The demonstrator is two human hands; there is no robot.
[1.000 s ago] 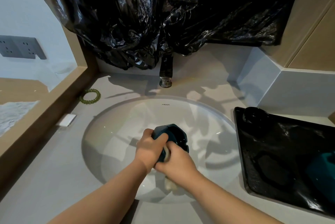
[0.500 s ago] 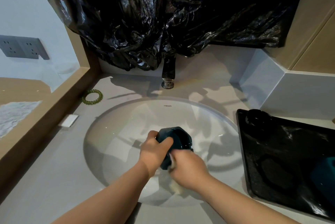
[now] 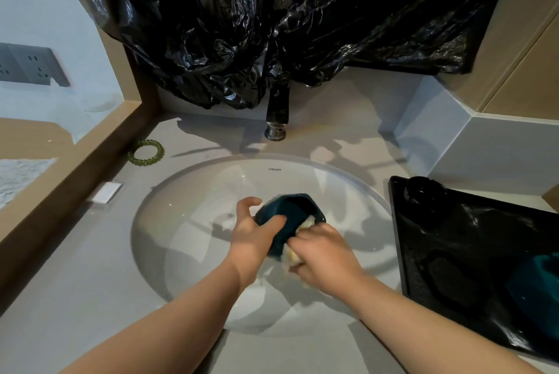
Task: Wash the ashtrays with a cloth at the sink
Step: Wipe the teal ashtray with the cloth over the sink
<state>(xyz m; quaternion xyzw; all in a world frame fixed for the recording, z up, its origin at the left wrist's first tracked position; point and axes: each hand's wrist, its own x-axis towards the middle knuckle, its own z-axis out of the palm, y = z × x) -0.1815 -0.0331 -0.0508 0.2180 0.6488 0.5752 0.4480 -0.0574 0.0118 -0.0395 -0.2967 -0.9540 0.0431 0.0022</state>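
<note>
A dark teal ashtray (image 3: 295,210) is held over the white oval sink (image 3: 187,222). My left hand (image 3: 252,233) grips its left side, thumb on the outer wall and some fingers lifted off. My right hand (image 3: 325,254) presses a pale yellowish cloth (image 3: 292,255) against the ashtray's near right edge. A second teal ashtray (image 3: 537,286) lies on the black tray (image 3: 402,252) at the right, partly cut off by the frame. A black round ashtray (image 3: 425,190) sits in the tray's far corner.
The dark faucet (image 3: 276,115) stands behind the basin, with black plastic sheeting (image 3: 272,26) hanging above it. A green coiled hair tie (image 3: 146,152) and a small white packet (image 3: 106,192) lie on the grey counter (image 3: 75,283) at left, beside a wooden ledge.
The ashtray has tilted and turned in my hands. My left fingers have lifted and spread, and my right hand with the cloth has shifted to the ashtray's right edge.
</note>
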